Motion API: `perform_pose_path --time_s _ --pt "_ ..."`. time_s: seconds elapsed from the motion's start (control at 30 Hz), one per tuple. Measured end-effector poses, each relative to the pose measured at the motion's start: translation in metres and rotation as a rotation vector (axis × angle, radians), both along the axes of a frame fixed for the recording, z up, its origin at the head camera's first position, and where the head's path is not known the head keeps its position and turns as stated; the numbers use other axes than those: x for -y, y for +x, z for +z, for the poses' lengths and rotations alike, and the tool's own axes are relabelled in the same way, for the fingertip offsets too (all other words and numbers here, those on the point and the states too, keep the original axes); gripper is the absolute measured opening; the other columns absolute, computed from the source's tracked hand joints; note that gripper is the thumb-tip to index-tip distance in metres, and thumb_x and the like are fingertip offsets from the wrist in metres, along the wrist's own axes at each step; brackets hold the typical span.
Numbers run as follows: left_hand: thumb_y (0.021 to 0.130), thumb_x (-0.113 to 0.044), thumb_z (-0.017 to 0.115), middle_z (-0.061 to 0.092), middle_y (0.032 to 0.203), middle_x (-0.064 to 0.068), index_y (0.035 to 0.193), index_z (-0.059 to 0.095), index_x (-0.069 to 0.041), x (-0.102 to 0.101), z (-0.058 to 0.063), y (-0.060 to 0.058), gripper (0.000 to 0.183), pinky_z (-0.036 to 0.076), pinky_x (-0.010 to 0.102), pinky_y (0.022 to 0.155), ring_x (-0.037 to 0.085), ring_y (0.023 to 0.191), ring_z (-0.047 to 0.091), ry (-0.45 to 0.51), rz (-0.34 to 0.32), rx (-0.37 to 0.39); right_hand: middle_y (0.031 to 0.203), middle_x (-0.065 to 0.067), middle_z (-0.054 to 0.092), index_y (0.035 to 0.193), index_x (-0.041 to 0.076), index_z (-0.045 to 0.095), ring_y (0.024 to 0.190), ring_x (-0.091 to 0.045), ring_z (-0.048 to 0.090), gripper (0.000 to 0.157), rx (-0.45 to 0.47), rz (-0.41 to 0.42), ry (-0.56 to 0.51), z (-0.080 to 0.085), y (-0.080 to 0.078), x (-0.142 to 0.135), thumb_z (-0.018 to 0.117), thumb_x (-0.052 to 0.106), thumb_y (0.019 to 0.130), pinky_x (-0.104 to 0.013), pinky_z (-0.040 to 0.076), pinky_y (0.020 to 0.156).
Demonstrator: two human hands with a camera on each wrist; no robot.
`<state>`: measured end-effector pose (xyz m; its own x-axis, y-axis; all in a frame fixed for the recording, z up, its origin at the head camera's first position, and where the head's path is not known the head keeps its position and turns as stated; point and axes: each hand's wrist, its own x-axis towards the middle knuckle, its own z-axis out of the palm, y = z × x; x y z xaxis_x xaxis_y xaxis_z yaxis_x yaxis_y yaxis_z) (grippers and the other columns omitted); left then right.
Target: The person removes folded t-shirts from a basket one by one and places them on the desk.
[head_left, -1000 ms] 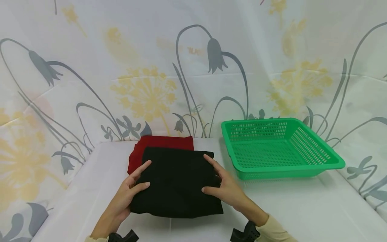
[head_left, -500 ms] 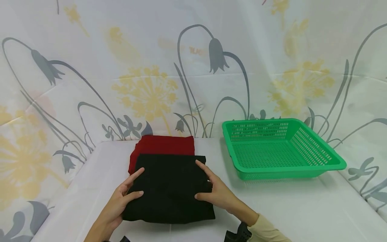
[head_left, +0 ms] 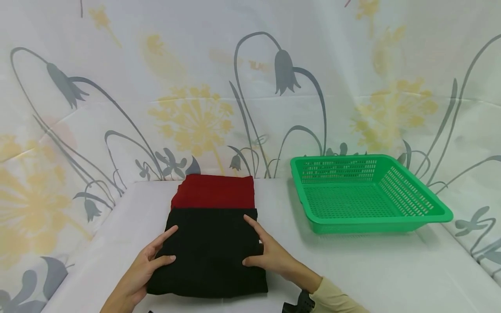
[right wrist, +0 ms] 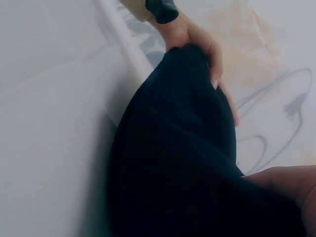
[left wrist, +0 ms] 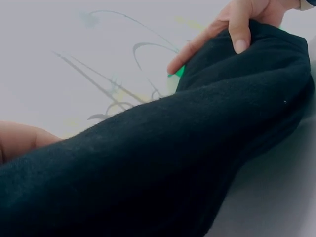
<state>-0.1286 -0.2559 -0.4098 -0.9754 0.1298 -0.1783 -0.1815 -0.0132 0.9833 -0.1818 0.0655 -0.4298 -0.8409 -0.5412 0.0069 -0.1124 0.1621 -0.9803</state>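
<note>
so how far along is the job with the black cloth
The black cloth already lies folded into a neat rectangle, its far edge over the near edge of a folded red cloth on the white table. In hand: the left hand and right hand grip its sides. Left, by the look of it: the green basket holds nothing.

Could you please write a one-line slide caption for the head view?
Both hands, left and right, grip the sides of a folded black cloth overlapping a red cloth, beside a green basket.
</note>
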Motion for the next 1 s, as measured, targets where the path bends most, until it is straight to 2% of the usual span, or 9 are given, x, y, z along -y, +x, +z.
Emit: perform_pose_path --time_s 0.07,0.13,0.23,0.33,0.5,0.77,0.9,1.0 --pt "0.093 -0.008 0.060 0.017 0.156 0.005 0.152 0.033 -0.021 0.003 0.000 0.002 0.067 0.046 0.031 0.093 0.024 0.133 0.029 -0.008 -0.003 0.018 0.159 -0.007 0.009 0.155 0.033 0.018 0.136 -0.054 0.011 0.097 0.015 0.004 -0.006 -0.001 0.001 0.002 0.075 0.008 0.080 -0.070 0.024 0.099" --pt "0.093 -0.008 0.060 0.015 0.156 0.004 0.153 0.032 -0.021 0.006 -0.001 0.005 0.068 0.046 0.031 0.093 0.021 0.132 0.030 -0.012 -0.011 0.032 0.159 -0.007 0.009 0.155 0.031 0.018 0.137 -0.054 0.009 0.098 0.024 0.007 -0.009 -0.001 0.002 0.003 0.075 0.007 0.080 -0.070 0.022 0.100" --pt "0.094 -0.008 0.059 0.014 0.156 0.008 0.154 0.028 -0.022 0.009 -0.003 0.007 0.069 0.047 0.035 0.093 0.017 0.126 0.044 0.027 -0.044 0.060 0.159 -0.008 0.011 0.156 0.028 0.018 0.137 -0.052 0.009 0.098 0.034 0.007 -0.015 -0.001 0.005 0.004 0.075 0.006 0.080 -0.071 0.019 0.101" --pt "0.095 -0.010 0.059 0.013 0.156 0.012 0.155 0.025 -0.023 0.012 -0.005 0.008 0.070 0.047 0.039 0.094 0.014 0.120 0.050 0.056 -0.079 0.079 0.158 -0.008 0.015 0.156 0.027 0.018 0.139 -0.047 0.011 0.098 0.045 0.009 -0.021 -0.002 0.008 0.004 0.076 0.006 0.079 -0.071 0.016 0.102" --pt "0.097 -0.010 0.057 0.019 0.154 0.015 0.156 0.024 -0.023 0.020 -0.011 0.009 0.069 0.046 0.042 0.094 0.017 0.119 0.053 0.068 -0.114 0.097 0.152 -0.006 0.030 0.156 0.028 0.019 0.137 -0.034 0.024 0.099 0.091 0.029 -0.038 -0.004 0.013 0.006 0.076 0.005 0.078 -0.065 0.015 0.106" --pt "0.098 -0.003 0.052 0.043 0.140 -0.006 0.152 0.033 -0.030 0.034 -0.020 0.010 0.063 0.045 0.045 0.095 0.018 0.119 0.054 0.173 -0.226 0.091 0.146 -0.006 0.040 0.156 0.024 0.018 0.130 -0.028 0.037 0.098 0.148 0.034 -0.076 -0.008 0.019 0.008 0.076 0.004 0.080 -0.059 0.021 0.107" --pt "0.100 0.000 0.047 0.046 0.135 -0.011 0.147 0.040 -0.035 0.041 -0.024 0.010 0.060 0.045 0.041 0.095 0.013 0.120 0.053 0.198 -0.308 0.057 0.144 -0.007 0.041 0.156 0.022 0.019 0.126 -0.026 0.041 0.096 0.184 0.041 -0.089 -0.010 0.022 0.008 0.075 0.004 0.080 -0.057 0.025 0.106" --pt "0.100 0.003 0.043 0.047 0.135 -0.012 0.143 0.045 -0.038 0.046 -0.027 0.010 0.060 0.045 0.038 0.096 0.011 0.121 0.052 0.236 -0.377 0.041 0.147 -0.007 0.038 0.156 0.021 0.018 0.127 -0.026 0.039 0.096 0.212 0.047 -0.092 -0.011 0.023 0.008 0.076 0.004 0.080 -0.058 0.024 0.107"
